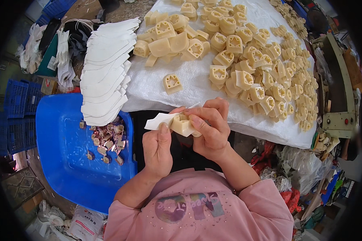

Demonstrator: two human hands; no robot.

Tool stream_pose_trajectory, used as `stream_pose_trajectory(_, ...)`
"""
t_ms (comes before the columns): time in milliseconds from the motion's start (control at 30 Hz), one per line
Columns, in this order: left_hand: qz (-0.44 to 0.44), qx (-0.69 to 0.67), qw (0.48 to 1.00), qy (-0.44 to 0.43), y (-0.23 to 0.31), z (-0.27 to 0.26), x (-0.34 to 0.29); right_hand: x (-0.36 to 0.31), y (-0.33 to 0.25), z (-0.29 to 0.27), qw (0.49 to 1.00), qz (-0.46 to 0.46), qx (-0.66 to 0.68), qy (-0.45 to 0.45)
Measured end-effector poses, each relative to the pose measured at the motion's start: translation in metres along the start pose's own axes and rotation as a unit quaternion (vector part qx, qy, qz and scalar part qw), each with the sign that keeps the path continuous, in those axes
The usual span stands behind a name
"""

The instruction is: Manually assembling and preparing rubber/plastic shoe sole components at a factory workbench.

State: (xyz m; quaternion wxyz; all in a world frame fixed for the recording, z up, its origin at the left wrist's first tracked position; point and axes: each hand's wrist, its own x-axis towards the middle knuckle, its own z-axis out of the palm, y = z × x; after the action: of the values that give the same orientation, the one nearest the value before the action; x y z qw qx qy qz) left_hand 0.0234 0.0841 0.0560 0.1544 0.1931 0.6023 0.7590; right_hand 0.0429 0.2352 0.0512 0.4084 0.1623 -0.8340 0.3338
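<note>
In front of my chest, both hands meet at one cream plastic shoe heel (182, 126). My left hand (157, 150) is closed, pinching a thin white cut piece (159, 120) between thumb and fingers against the heel's side. My right hand (214, 128) grips the heel from the other side, its thumb and forefinger at the hollow top. A narrow white edge shows above the heel by the right fingertips. Just beyond my hands, a single loose heel (172, 84) lies hollow side up on the white woven cloth (145, 88).
A large heap of cream heels (245, 64) covers the table's middle and right. Overlapping white cut pieces (106, 72) fan along the left edge. Below them stands a blue tub (64, 168) with shiny purplish heels (108, 138). Plastic bags (299, 164) lie at right.
</note>
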Motion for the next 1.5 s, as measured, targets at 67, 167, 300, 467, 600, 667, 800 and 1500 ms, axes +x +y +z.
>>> stream_pose_trajectory(67, -0.016, 0.029, 0.999, -0.002, 0.002, -0.004, -0.001, 0.0, 0.002, 0.002, 1.0, 0.0, 0.007, 0.009)
stream_pose_trajectory(167, 0.005, 0.095, 0.994, 0.052, 0.011, -0.002, 0.005, 0.003, 0.006, 0.001, 1.0, -0.015, 0.007, 0.024)
stream_pose_trajectory(300, 0.067, 0.185, 0.975, 0.106, 0.018, -0.009, 0.008, 0.013, -0.006, -0.012, 0.993, -0.035, -0.099, -0.059)
stream_pose_trajectory(467, -0.011, 0.218, 0.971, 0.095, 0.018, -0.005, 0.005, 0.021, -0.017, -0.018, 0.974, 0.026, -0.14, -0.178)
stream_pose_trajectory(600, -0.003, 0.236, 0.97, 0.061, 0.006, -0.004, 0.007, 0.02, -0.018, -0.019, 0.959, 0.043, -0.151, -0.237)
stream_pose_trajectory(667, 0.018, 0.25, 0.967, 0.046, 0.005, -0.003, 0.007, 0.019, -0.016, -0.019, 0.96, 0.04, -0.14, -0.238)
stream_pose_trajectory(800, 0.116, 0.366, 0.923, 0.036, 0.002, 0.002, 0.006, 0.015, -0.008, -0.013, 0.967, 0.041, -0.119, -0.222)
stream_pose_trajectory(1500, 0.232, 0.25, 0.94, -0.009, -0.016, -0.008, 0.02, -0.005, 0.004, -0.02, 0.951, 0.089, 0.166, -0.247)
